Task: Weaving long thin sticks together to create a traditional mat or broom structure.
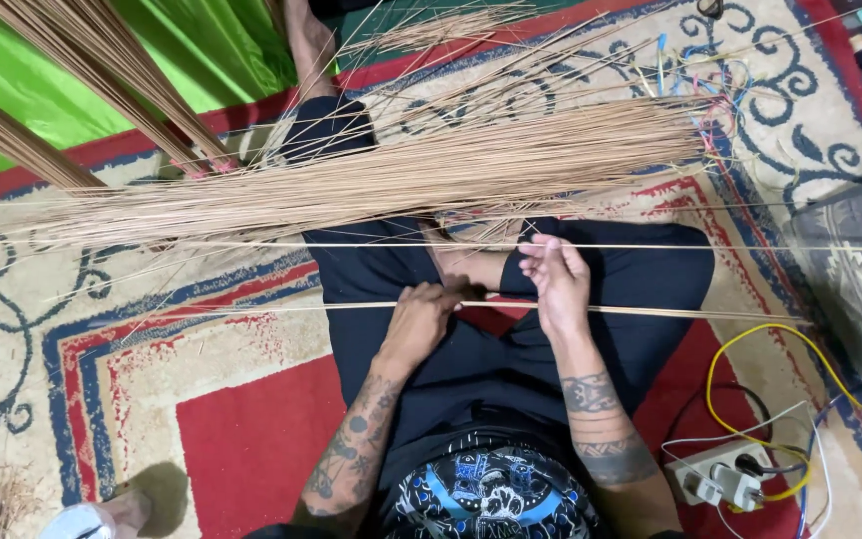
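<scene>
Thin palm-rib stick (251,308) gripped in both hands, left (419,321) and right (555,282), ends cut off

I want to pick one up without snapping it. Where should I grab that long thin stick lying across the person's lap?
Probably near its middle, from above. The thin stick lies flat across the lap, both long ends sticking out unsupported, so holding one tip would likely let it droop and bend. The left hand already pinches it near the middle, and the right hand hovers just above it.
</scene>
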